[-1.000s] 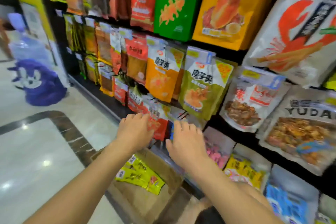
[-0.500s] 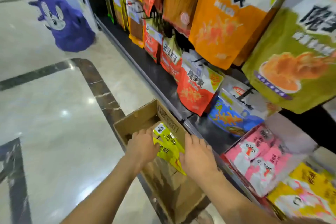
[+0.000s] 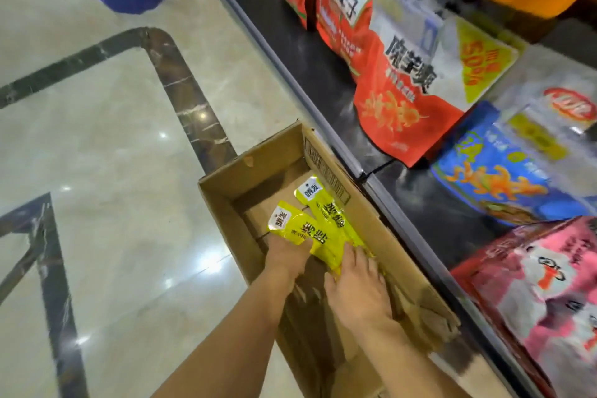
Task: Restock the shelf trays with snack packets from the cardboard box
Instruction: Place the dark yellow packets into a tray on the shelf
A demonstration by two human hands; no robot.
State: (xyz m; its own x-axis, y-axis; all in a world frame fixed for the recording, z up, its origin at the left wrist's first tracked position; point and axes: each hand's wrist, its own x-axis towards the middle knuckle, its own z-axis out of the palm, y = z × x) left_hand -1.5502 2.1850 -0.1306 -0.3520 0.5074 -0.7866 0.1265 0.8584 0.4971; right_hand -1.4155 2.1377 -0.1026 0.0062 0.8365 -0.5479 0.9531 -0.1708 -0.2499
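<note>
Hands are held inside the cardboard box (image 3: 258, 165), which is set on the tiled floor (image 3: 113, 139) just beside the bottom shelf (image 3: 300, 42). Several yellow packets (image 3: 326, 229) are heaped inside it, toward the shelf side. The fingers of the left hand (image 3: 286, 255) are covered by the near end of the packets, so its grip cannot be told. The right hand (image 3: 358, 294) is laid on the packets with fingers spread and straight, its grip released. A red bag (image 3: 397, 113), a blue bag (image 3: 494, 181) and pink bags (image 3: 549, 294) are stood on the shelf.
</note>
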